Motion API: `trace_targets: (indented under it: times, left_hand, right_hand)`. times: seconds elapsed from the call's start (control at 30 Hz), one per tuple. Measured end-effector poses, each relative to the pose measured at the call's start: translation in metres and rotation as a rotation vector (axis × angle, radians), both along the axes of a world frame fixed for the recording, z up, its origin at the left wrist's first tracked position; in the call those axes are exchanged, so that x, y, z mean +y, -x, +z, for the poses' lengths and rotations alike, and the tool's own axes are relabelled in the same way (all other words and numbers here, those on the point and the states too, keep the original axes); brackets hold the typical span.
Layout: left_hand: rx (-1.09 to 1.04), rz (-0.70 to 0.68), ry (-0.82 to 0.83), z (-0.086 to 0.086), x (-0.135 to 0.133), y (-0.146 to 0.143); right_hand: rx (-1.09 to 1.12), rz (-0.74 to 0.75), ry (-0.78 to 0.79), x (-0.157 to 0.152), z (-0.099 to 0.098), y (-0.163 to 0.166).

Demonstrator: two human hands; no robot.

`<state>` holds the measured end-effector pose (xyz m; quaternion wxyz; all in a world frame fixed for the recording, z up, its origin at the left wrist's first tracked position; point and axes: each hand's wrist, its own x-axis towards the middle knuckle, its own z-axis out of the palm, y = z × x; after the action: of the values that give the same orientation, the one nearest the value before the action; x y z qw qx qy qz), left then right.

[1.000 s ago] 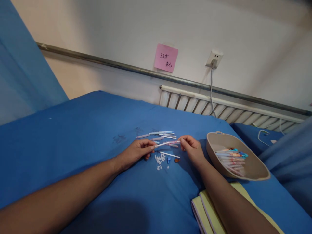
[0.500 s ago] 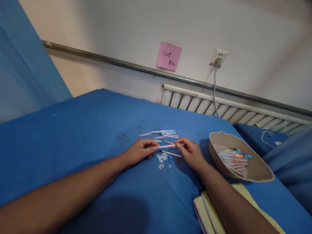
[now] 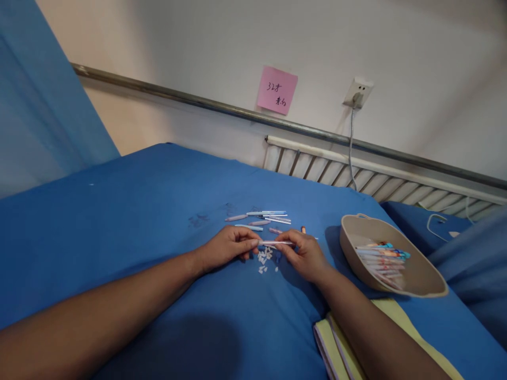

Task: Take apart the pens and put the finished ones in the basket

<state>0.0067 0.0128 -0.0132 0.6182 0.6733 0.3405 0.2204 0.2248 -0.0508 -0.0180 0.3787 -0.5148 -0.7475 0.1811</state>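
My left hand (image 3: 227, 247) pinches the left end of a thin pale pen part (image 3: 273, 243) just above the blue sheet (image 3: 130, 211). My right hand (image 3: 303, 253) is closed round the same part's right end, fingers curled. Under it lies a small heap of white caps (image 3: 263, 258). Just beyond the hands, several loose pen barrels and refills (image 3: 261, 217) lie scattered on the sheet.
A beige oval basket (image 3: 423, 282) holding several colourful pens (image 3: 382, 258) sits at the right. Yellow notebooks (image 3: 336, 343) lie near my right forearm. Behind stand a radiator (image 3: 317, 169), a wall socket with cable (image 3: 357, 94) and a pink sticky note (image 3: 277, 89).
My right hand has slid left along the pen part toward my left hand, closing the gap between them. The left hand has hardly moved.
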Motion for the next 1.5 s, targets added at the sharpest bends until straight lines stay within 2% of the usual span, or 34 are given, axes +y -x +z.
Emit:
trace_targets:
  times: [0.27,0.47,0.67,0.8,1.0,1.17,1.37,1.5]
  left_hand:
    - [-0.048,0.035,-0.146,0.0009,-0.0027,0.0000]
    - [-0.047,0.112,-0.025,-0.0004,-0.0005,-0.0018]
    - [-0.146,0.181,-0.064,-0.0002,-0.0021,-0.0036]
    - [-0.077,0.159,0.021,-0.0005,-0.0035,-0.0040]
    - [-0.169,0.187,-0.045,0.0015,-0.0017,-0.0028]
    - [-0.074,0.187,0.026,-0.0002,0.0000,-0.0038]
    - [-0.102,0.175,-0.058,-0.0009,0.0012,-0.0023]
    - [-0.078,0.153,-0.045,-0.0009,0.0014,-0.0016]
  right_hand:
    - [0.068,0.001,0.090,0.0001,-0.0029,0.0051]
    - [0.088,-0.058,0.090,0.0020,-0.0056,0.0039]
    - [0.084,-0.076,0.084,0.0015,-0.0089,0.0023]
    - [0.070,-0.081,0.084,0.0010,-0.0099,0.0028]
    - [0.066,-0.089,0.071,0.0013,-0.0095,0.0019]
    - [0.063,-0.061,0.066,0.0005,-0.0065,0.0021]
    - [0.093,-0.054,0.067,0.0003,-0.0031,0.0036]
    - [0.139,-0.078,0.061,0.0009,-0.0018,0.0051]
